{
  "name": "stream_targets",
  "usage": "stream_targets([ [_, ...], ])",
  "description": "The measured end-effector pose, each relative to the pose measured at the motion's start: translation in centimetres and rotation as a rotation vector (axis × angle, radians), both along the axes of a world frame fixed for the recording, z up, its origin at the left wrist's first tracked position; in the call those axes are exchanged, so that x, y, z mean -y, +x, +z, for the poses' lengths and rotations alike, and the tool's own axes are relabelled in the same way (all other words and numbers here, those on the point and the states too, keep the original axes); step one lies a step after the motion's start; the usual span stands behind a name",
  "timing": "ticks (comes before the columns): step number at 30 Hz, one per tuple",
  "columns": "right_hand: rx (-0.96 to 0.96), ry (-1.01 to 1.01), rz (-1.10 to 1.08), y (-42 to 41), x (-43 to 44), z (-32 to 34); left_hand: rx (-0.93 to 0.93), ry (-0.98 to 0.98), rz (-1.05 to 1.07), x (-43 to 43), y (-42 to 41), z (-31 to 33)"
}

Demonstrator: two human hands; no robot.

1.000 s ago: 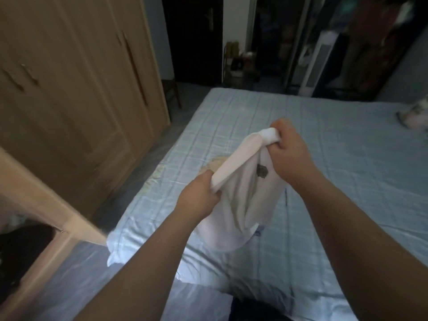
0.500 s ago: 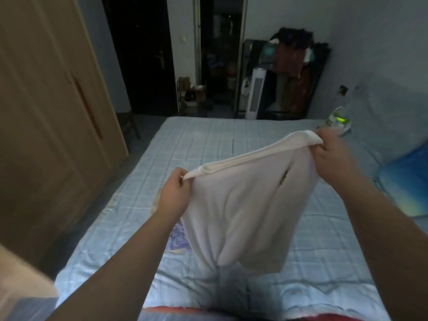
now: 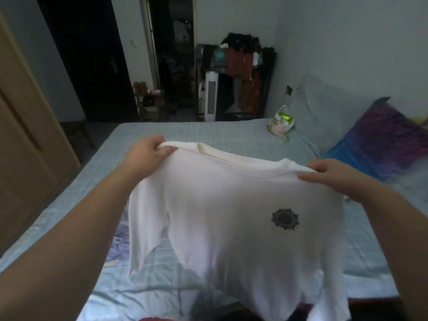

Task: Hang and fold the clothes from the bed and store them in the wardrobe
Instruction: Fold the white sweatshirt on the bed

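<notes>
White shirt [image 3: 231,216] spread above bed [image 3: 231,133]; left hand [image 3: 148,154], right hand [image 3: 331,174] each pinching shoulder; chest emblem [image 3: 285,219] dark, unreadable.

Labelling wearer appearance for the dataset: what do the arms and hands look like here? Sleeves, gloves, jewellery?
Left hand and right hand are bare: no gloves, rings or watch visible. Both forearms are uncovered to the frame edge, with no sleeves or wristbands in view. The light is dim, so fine marks can't be told.
</notes>
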State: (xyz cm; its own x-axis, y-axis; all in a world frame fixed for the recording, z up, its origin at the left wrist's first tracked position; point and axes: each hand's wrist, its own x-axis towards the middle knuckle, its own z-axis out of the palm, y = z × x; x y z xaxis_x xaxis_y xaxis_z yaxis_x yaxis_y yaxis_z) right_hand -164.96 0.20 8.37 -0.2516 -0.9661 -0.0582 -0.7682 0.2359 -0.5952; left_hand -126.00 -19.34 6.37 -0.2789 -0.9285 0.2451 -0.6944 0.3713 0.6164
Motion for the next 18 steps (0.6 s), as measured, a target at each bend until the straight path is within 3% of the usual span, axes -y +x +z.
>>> stream_targets([
  [5,0.077,-0.057,0.044,-6.3,-0.4,-1.7,0.03,0.069,-0.146,-1.2,-4.0,2.4],
  [14,-0.199,-0.314,-0.201,-11.7,1.2,-5.6,0.104,-0.043,-0.072,-2.8,-9.2,1.3],
  [18,-0.246,-0.271,-0.164,-13.2,3.5,-6.5,0.169,-0.033,-0.044,-0.6,-10.7,-1.8],
])
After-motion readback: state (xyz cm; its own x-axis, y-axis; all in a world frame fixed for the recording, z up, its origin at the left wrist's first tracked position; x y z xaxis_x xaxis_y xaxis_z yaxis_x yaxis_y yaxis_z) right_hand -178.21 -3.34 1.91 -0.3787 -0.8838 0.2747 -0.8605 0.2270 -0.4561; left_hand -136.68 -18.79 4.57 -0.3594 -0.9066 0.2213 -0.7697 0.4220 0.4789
